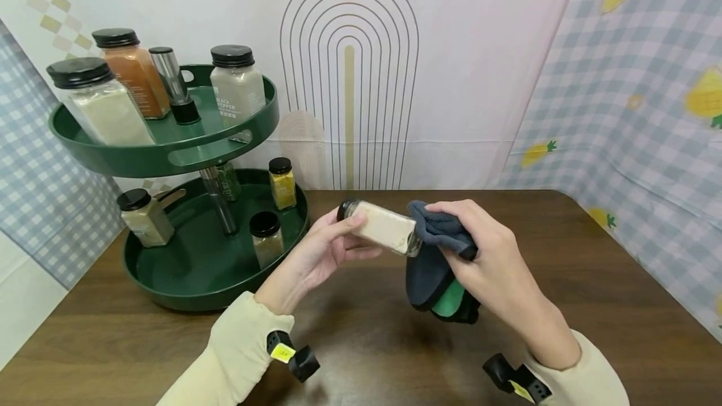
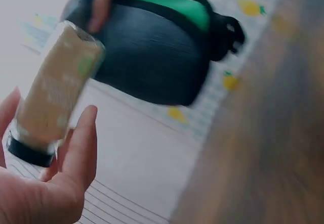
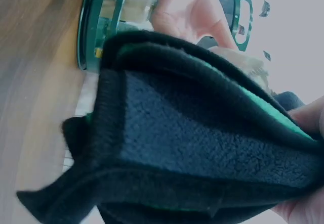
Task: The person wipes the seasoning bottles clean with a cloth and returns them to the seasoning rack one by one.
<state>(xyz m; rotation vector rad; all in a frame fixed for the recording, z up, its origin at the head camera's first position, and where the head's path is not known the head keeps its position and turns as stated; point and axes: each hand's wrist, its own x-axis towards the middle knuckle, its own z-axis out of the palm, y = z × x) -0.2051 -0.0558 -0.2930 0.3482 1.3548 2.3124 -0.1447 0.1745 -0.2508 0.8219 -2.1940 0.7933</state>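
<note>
My left hand [image 1: 333,243] holds a spice jar [image 1: 386,225] by its black-lidded end, tilted sideways over the table. Pale powder fills the jar, and a printed label shows on it in the left wrist view. In my right hand [image 1: 487,249] is a bunched dark grey cloth [image 1: 442,227] with a green side and black edging. The cloth meets the jar's glass base, and its loose part hangs below the hand. Seen from the right wrist, the cloth [image 3: 202,128] covers much of the jar.
A green two-tier turntable rack [image 1: 214,302] stands at the left. Large jars, including a black pepper jar [image 1: 239,89], fill its top tier around a metal post [image 1: 173,83]. Several small jars, one yellow [image 1: 282,185], sit below. The wooden table [image 1: 361,343] meets patterned curtains [image 1: 637,143].
</note>
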